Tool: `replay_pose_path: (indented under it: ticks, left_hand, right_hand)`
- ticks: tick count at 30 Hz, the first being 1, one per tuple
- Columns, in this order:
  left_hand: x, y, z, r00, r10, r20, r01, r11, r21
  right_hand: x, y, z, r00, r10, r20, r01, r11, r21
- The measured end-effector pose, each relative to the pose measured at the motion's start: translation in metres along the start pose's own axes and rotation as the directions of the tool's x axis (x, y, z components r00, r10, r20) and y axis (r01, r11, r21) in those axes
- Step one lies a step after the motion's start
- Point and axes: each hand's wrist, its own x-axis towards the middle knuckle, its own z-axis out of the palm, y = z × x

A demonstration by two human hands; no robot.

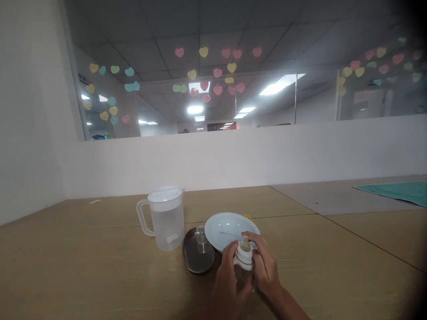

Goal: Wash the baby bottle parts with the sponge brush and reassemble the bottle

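A baby bottle [244, 255] with a white collar and a clear teat stands between my two hands at the lower middle of the view. My left hand [228, 280] is wrapped round its left side, fingers by the collar. On the other side my right hand [266, 265] grips the white collar, with its index finger close to the teat. The hands hide most of the bottle's body. Just behind them is a pale blue-white bowl [216, 222] with a thin stick-like thing [230, 234] in it.
Left of the bowl, a dark metal tray [196, 262] holds a clear domed cap [200, 234]. A lidded translucent pitcher [167, 222] stands further left. Something yellow [248, 217] shows behind the bowl. A teal cloth [400, 192] lies far right, before a white wall [227, 162].
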Motion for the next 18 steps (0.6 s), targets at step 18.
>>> replay_pose_path:
  ticks: [18]
  left_hand:
    - [0.006, 0.021, -0.003, 0.989, -0.126, -0.074, 0.104, 0.962, -0.254]
  right_hand:
    - [0.0, -0.02, -0.006, 0.906, -0.421, -0.049, 0.411, 0.901, -0.139]
